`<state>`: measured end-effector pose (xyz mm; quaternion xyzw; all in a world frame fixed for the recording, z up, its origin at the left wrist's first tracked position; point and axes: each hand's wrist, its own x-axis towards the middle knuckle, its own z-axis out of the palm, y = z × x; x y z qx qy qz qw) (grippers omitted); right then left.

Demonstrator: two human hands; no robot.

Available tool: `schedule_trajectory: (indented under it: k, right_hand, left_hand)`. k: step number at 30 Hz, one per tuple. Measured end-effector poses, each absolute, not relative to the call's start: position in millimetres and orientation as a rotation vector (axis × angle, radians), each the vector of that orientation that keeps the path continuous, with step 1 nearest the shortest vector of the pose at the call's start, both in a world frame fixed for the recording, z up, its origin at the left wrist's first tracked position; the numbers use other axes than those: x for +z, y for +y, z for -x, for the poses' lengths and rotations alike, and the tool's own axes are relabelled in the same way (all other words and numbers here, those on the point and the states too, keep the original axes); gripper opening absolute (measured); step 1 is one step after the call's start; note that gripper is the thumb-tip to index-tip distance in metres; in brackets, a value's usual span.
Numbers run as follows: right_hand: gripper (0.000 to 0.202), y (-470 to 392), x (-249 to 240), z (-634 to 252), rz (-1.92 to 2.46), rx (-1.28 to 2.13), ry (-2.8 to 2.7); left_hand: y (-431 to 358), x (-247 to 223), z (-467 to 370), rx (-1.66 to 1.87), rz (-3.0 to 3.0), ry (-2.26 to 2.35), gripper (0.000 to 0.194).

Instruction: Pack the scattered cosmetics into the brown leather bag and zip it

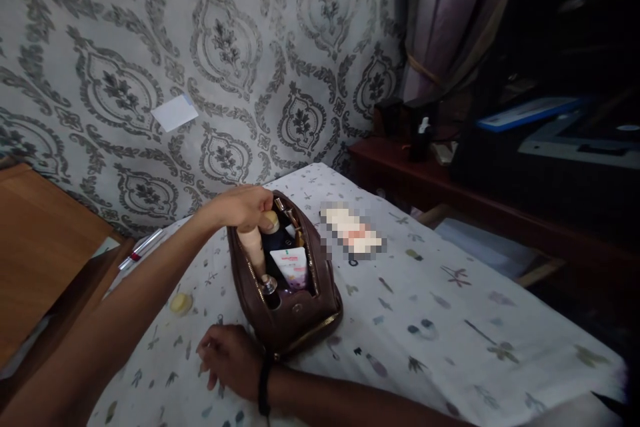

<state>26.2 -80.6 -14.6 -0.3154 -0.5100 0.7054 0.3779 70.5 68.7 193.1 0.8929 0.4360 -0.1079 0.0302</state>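
Observation:
A brown makeup bag (pixel 243 283) with gold zips lies unzipped on the patterned tablecloth. Inside it I see a beige tube (pixel 251 250), a white tube (pixel 292 267) with pink print, a clear-capped bottle (pixel 269 285) and dark items. My left hand (pixel 245 205) is closed at the far left rim of the bag, its thumb over the inside edge beside a yellowish round piece (pixel 271 220). Some fingertips are hidden. My right hand (pixel 231 361), with a black wristband, rests left of the bag's near end, fingers loosely bent, apart and holding nothing.
A small yellowish round piece (pixel 181 303) lies left of the bag, and a silver-and-red tube (pixel 141 249) near the table's left edge. To the bag's right is a blurred-out item (pixel 353 230). A wooden panel (pixel 40 247) stands left; a dark red desk (pixel 400 170) stands right.

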Motion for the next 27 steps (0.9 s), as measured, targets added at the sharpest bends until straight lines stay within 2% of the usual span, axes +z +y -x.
schedule_trajectory:
  k: [10, 15, 27]
  right_hand:
    - [0.009, -81.5, -12.7, -25.7, 0.838, 1.831, -1.291]
    - [0.012, -80.6, -11.5, -25.6, 0.835, 1.855, -1.267]
    - [0.011, -80.9, -16.1, -26.2, 0.782, 1.797, -1.312]
  left_hand:
    - [64.2, 192.1, -92.5, -0.795, -2.874, 1.441, 0.030]
    - [65.8, 191.5, -94.2, -0.833, -2.877, 1.401, 0.034]
    - [73.9, 190.5, -90.6, -0.737, -2.756, 1.277, 0.022]
